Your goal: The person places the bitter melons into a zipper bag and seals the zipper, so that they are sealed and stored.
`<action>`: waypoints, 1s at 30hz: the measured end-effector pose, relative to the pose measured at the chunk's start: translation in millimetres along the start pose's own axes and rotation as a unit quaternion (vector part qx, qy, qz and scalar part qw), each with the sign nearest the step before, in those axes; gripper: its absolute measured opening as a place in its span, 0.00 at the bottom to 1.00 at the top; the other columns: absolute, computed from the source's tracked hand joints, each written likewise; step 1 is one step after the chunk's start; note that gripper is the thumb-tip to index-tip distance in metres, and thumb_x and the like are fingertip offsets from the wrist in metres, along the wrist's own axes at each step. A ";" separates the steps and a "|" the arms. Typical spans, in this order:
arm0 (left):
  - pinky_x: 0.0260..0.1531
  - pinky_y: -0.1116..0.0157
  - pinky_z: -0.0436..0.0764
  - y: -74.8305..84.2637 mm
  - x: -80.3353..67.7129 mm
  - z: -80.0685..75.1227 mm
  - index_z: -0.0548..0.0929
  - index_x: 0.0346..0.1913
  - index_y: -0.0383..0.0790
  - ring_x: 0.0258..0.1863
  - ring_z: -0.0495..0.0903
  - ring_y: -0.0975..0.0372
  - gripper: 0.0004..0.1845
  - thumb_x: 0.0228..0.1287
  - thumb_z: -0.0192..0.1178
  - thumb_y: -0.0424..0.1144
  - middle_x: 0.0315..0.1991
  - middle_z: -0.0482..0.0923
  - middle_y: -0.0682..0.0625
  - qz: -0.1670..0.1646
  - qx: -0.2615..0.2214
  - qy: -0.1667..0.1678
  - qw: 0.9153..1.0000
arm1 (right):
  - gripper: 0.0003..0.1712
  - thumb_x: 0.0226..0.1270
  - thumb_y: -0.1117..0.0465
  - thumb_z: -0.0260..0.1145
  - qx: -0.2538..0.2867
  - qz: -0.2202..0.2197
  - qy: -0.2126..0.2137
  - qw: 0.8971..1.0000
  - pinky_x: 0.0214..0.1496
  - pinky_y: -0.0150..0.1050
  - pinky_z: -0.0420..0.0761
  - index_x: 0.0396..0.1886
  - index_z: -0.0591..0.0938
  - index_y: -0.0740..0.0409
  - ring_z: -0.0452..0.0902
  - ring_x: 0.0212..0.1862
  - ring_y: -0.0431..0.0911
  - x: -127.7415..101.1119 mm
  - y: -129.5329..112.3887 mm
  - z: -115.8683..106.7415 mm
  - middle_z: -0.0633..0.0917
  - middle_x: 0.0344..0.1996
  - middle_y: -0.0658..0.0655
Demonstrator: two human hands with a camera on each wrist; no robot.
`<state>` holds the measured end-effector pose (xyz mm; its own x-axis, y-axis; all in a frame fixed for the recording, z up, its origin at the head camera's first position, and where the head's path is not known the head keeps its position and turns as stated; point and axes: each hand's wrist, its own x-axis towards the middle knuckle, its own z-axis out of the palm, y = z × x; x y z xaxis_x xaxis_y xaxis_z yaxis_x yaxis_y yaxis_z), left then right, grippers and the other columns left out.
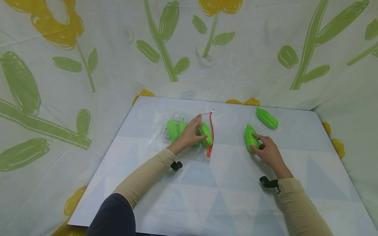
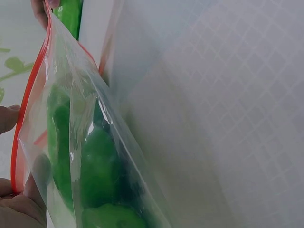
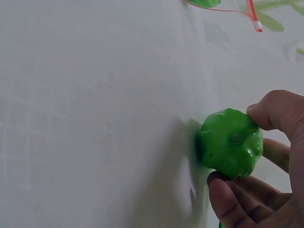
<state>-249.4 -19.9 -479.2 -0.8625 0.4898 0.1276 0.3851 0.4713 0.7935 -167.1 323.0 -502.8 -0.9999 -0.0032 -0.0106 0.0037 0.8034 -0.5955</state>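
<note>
My left hand (image 1: 186, 137) lies over a clear zip bag (image 1: 157, 136) and holds its mouth, which gapes at the red zip strip (image 1: 211, 127). In the left wrist view, fingers (image 2: 8, 116) touch the red edge and others grip it lower down, partly behind the plastic. Several green ribbed vegetables (image 1: 172, 131) lie inside the bag, one close to its mouth. To the right of the bag, my right hand (image 1: 269, 154) grips another green ribbed vegetable (image 1: 249, 137) between thumb and fingers. Its lobed end (image 3: 232, 140) faces the right wrist camera.
One more green ribbed vegetable (image 1: 267, 118) lies on the table beyond my right hand. The pale table (image 1: 195, 203) is patterned with blue triangles. A white cloth (image 1: 118, 65) printed with leaves and yellow flowers hangs around its back and sides.
</note>
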 end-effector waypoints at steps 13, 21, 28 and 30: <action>0.46 0.75 0.77 -2.0 -0.7 0.3 0.45 0.74 0.45 0.46 0.76 0.63 0.49 0.56 0.66 0.44 0.74 0.40 0.55 -0.006 -0.001 -0.002 1.000 | 0.34 0.65 0.44 0.58 0.006 -0.027 0.031 0.999 0.38 0.47 0.76 0.68 0.66 0.48 0.73 0.43 0.54 -0.2 -5.7 2.9 0.71 0.55 0.65; 0.46 0.75 0.77 -1.6 -0.4 1.1 0.44 0.74 0.46 0.47 0.76 0.64 0.50 0.56 0.66 0.44 0.74 0.39 0.57 -0.011 -0.002 -0.006 1.000 | 0.32 0.63 0.48 0.62 0.035 -0.064 0.044 0.996 0.42 0.50 0.79 0.67 0.68 0.46 0.76 0.41 0.53 0.2 -9.0 7.9 0.72 0.55 0.62; 0.46 0.74 0.78 -1.7 -0.6 1.8 0.45 0.74 0.47 0.48 0.76 0.63 0.50 0.55 0.66 0.44 0.74 0.40 0.56 -0.016 -0.003 -0.006 1.000 | 0.32 0.63 0.47 0.63 0.040 -0.080 0.026 0.996 0.42 0.48 0.79 0.67 0.69 0.45 0.75 0.41 0.52 5.1 -19.1 8.1 0.73 0.55 0.60; 0.46 0.74 0.78 -1.9 -0.6 2.1 0.45 0.74 0.47 0.48 0.76 0.62 0.50 0.56 0.66 0.45 0.74 0.40 0.56 -0.016 -0.002 -0.008 1.000 | 0.32 0.62 0.47 0.63 0.044 -0.084 0.022 0.995 0.42 0.48 0.79 0.66 0.69 0.45 0.75 0.41 0.52 6.3 -22.4 8.1 0.72 0.55 0.60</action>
<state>-248.9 -19.5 -482.0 -0.8692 0.4857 0.0927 0.3555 0.4835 0.7999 -173.4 300.1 -496.0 -0.9859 -0.1054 0.1296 -0.1649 0.7384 -0.6538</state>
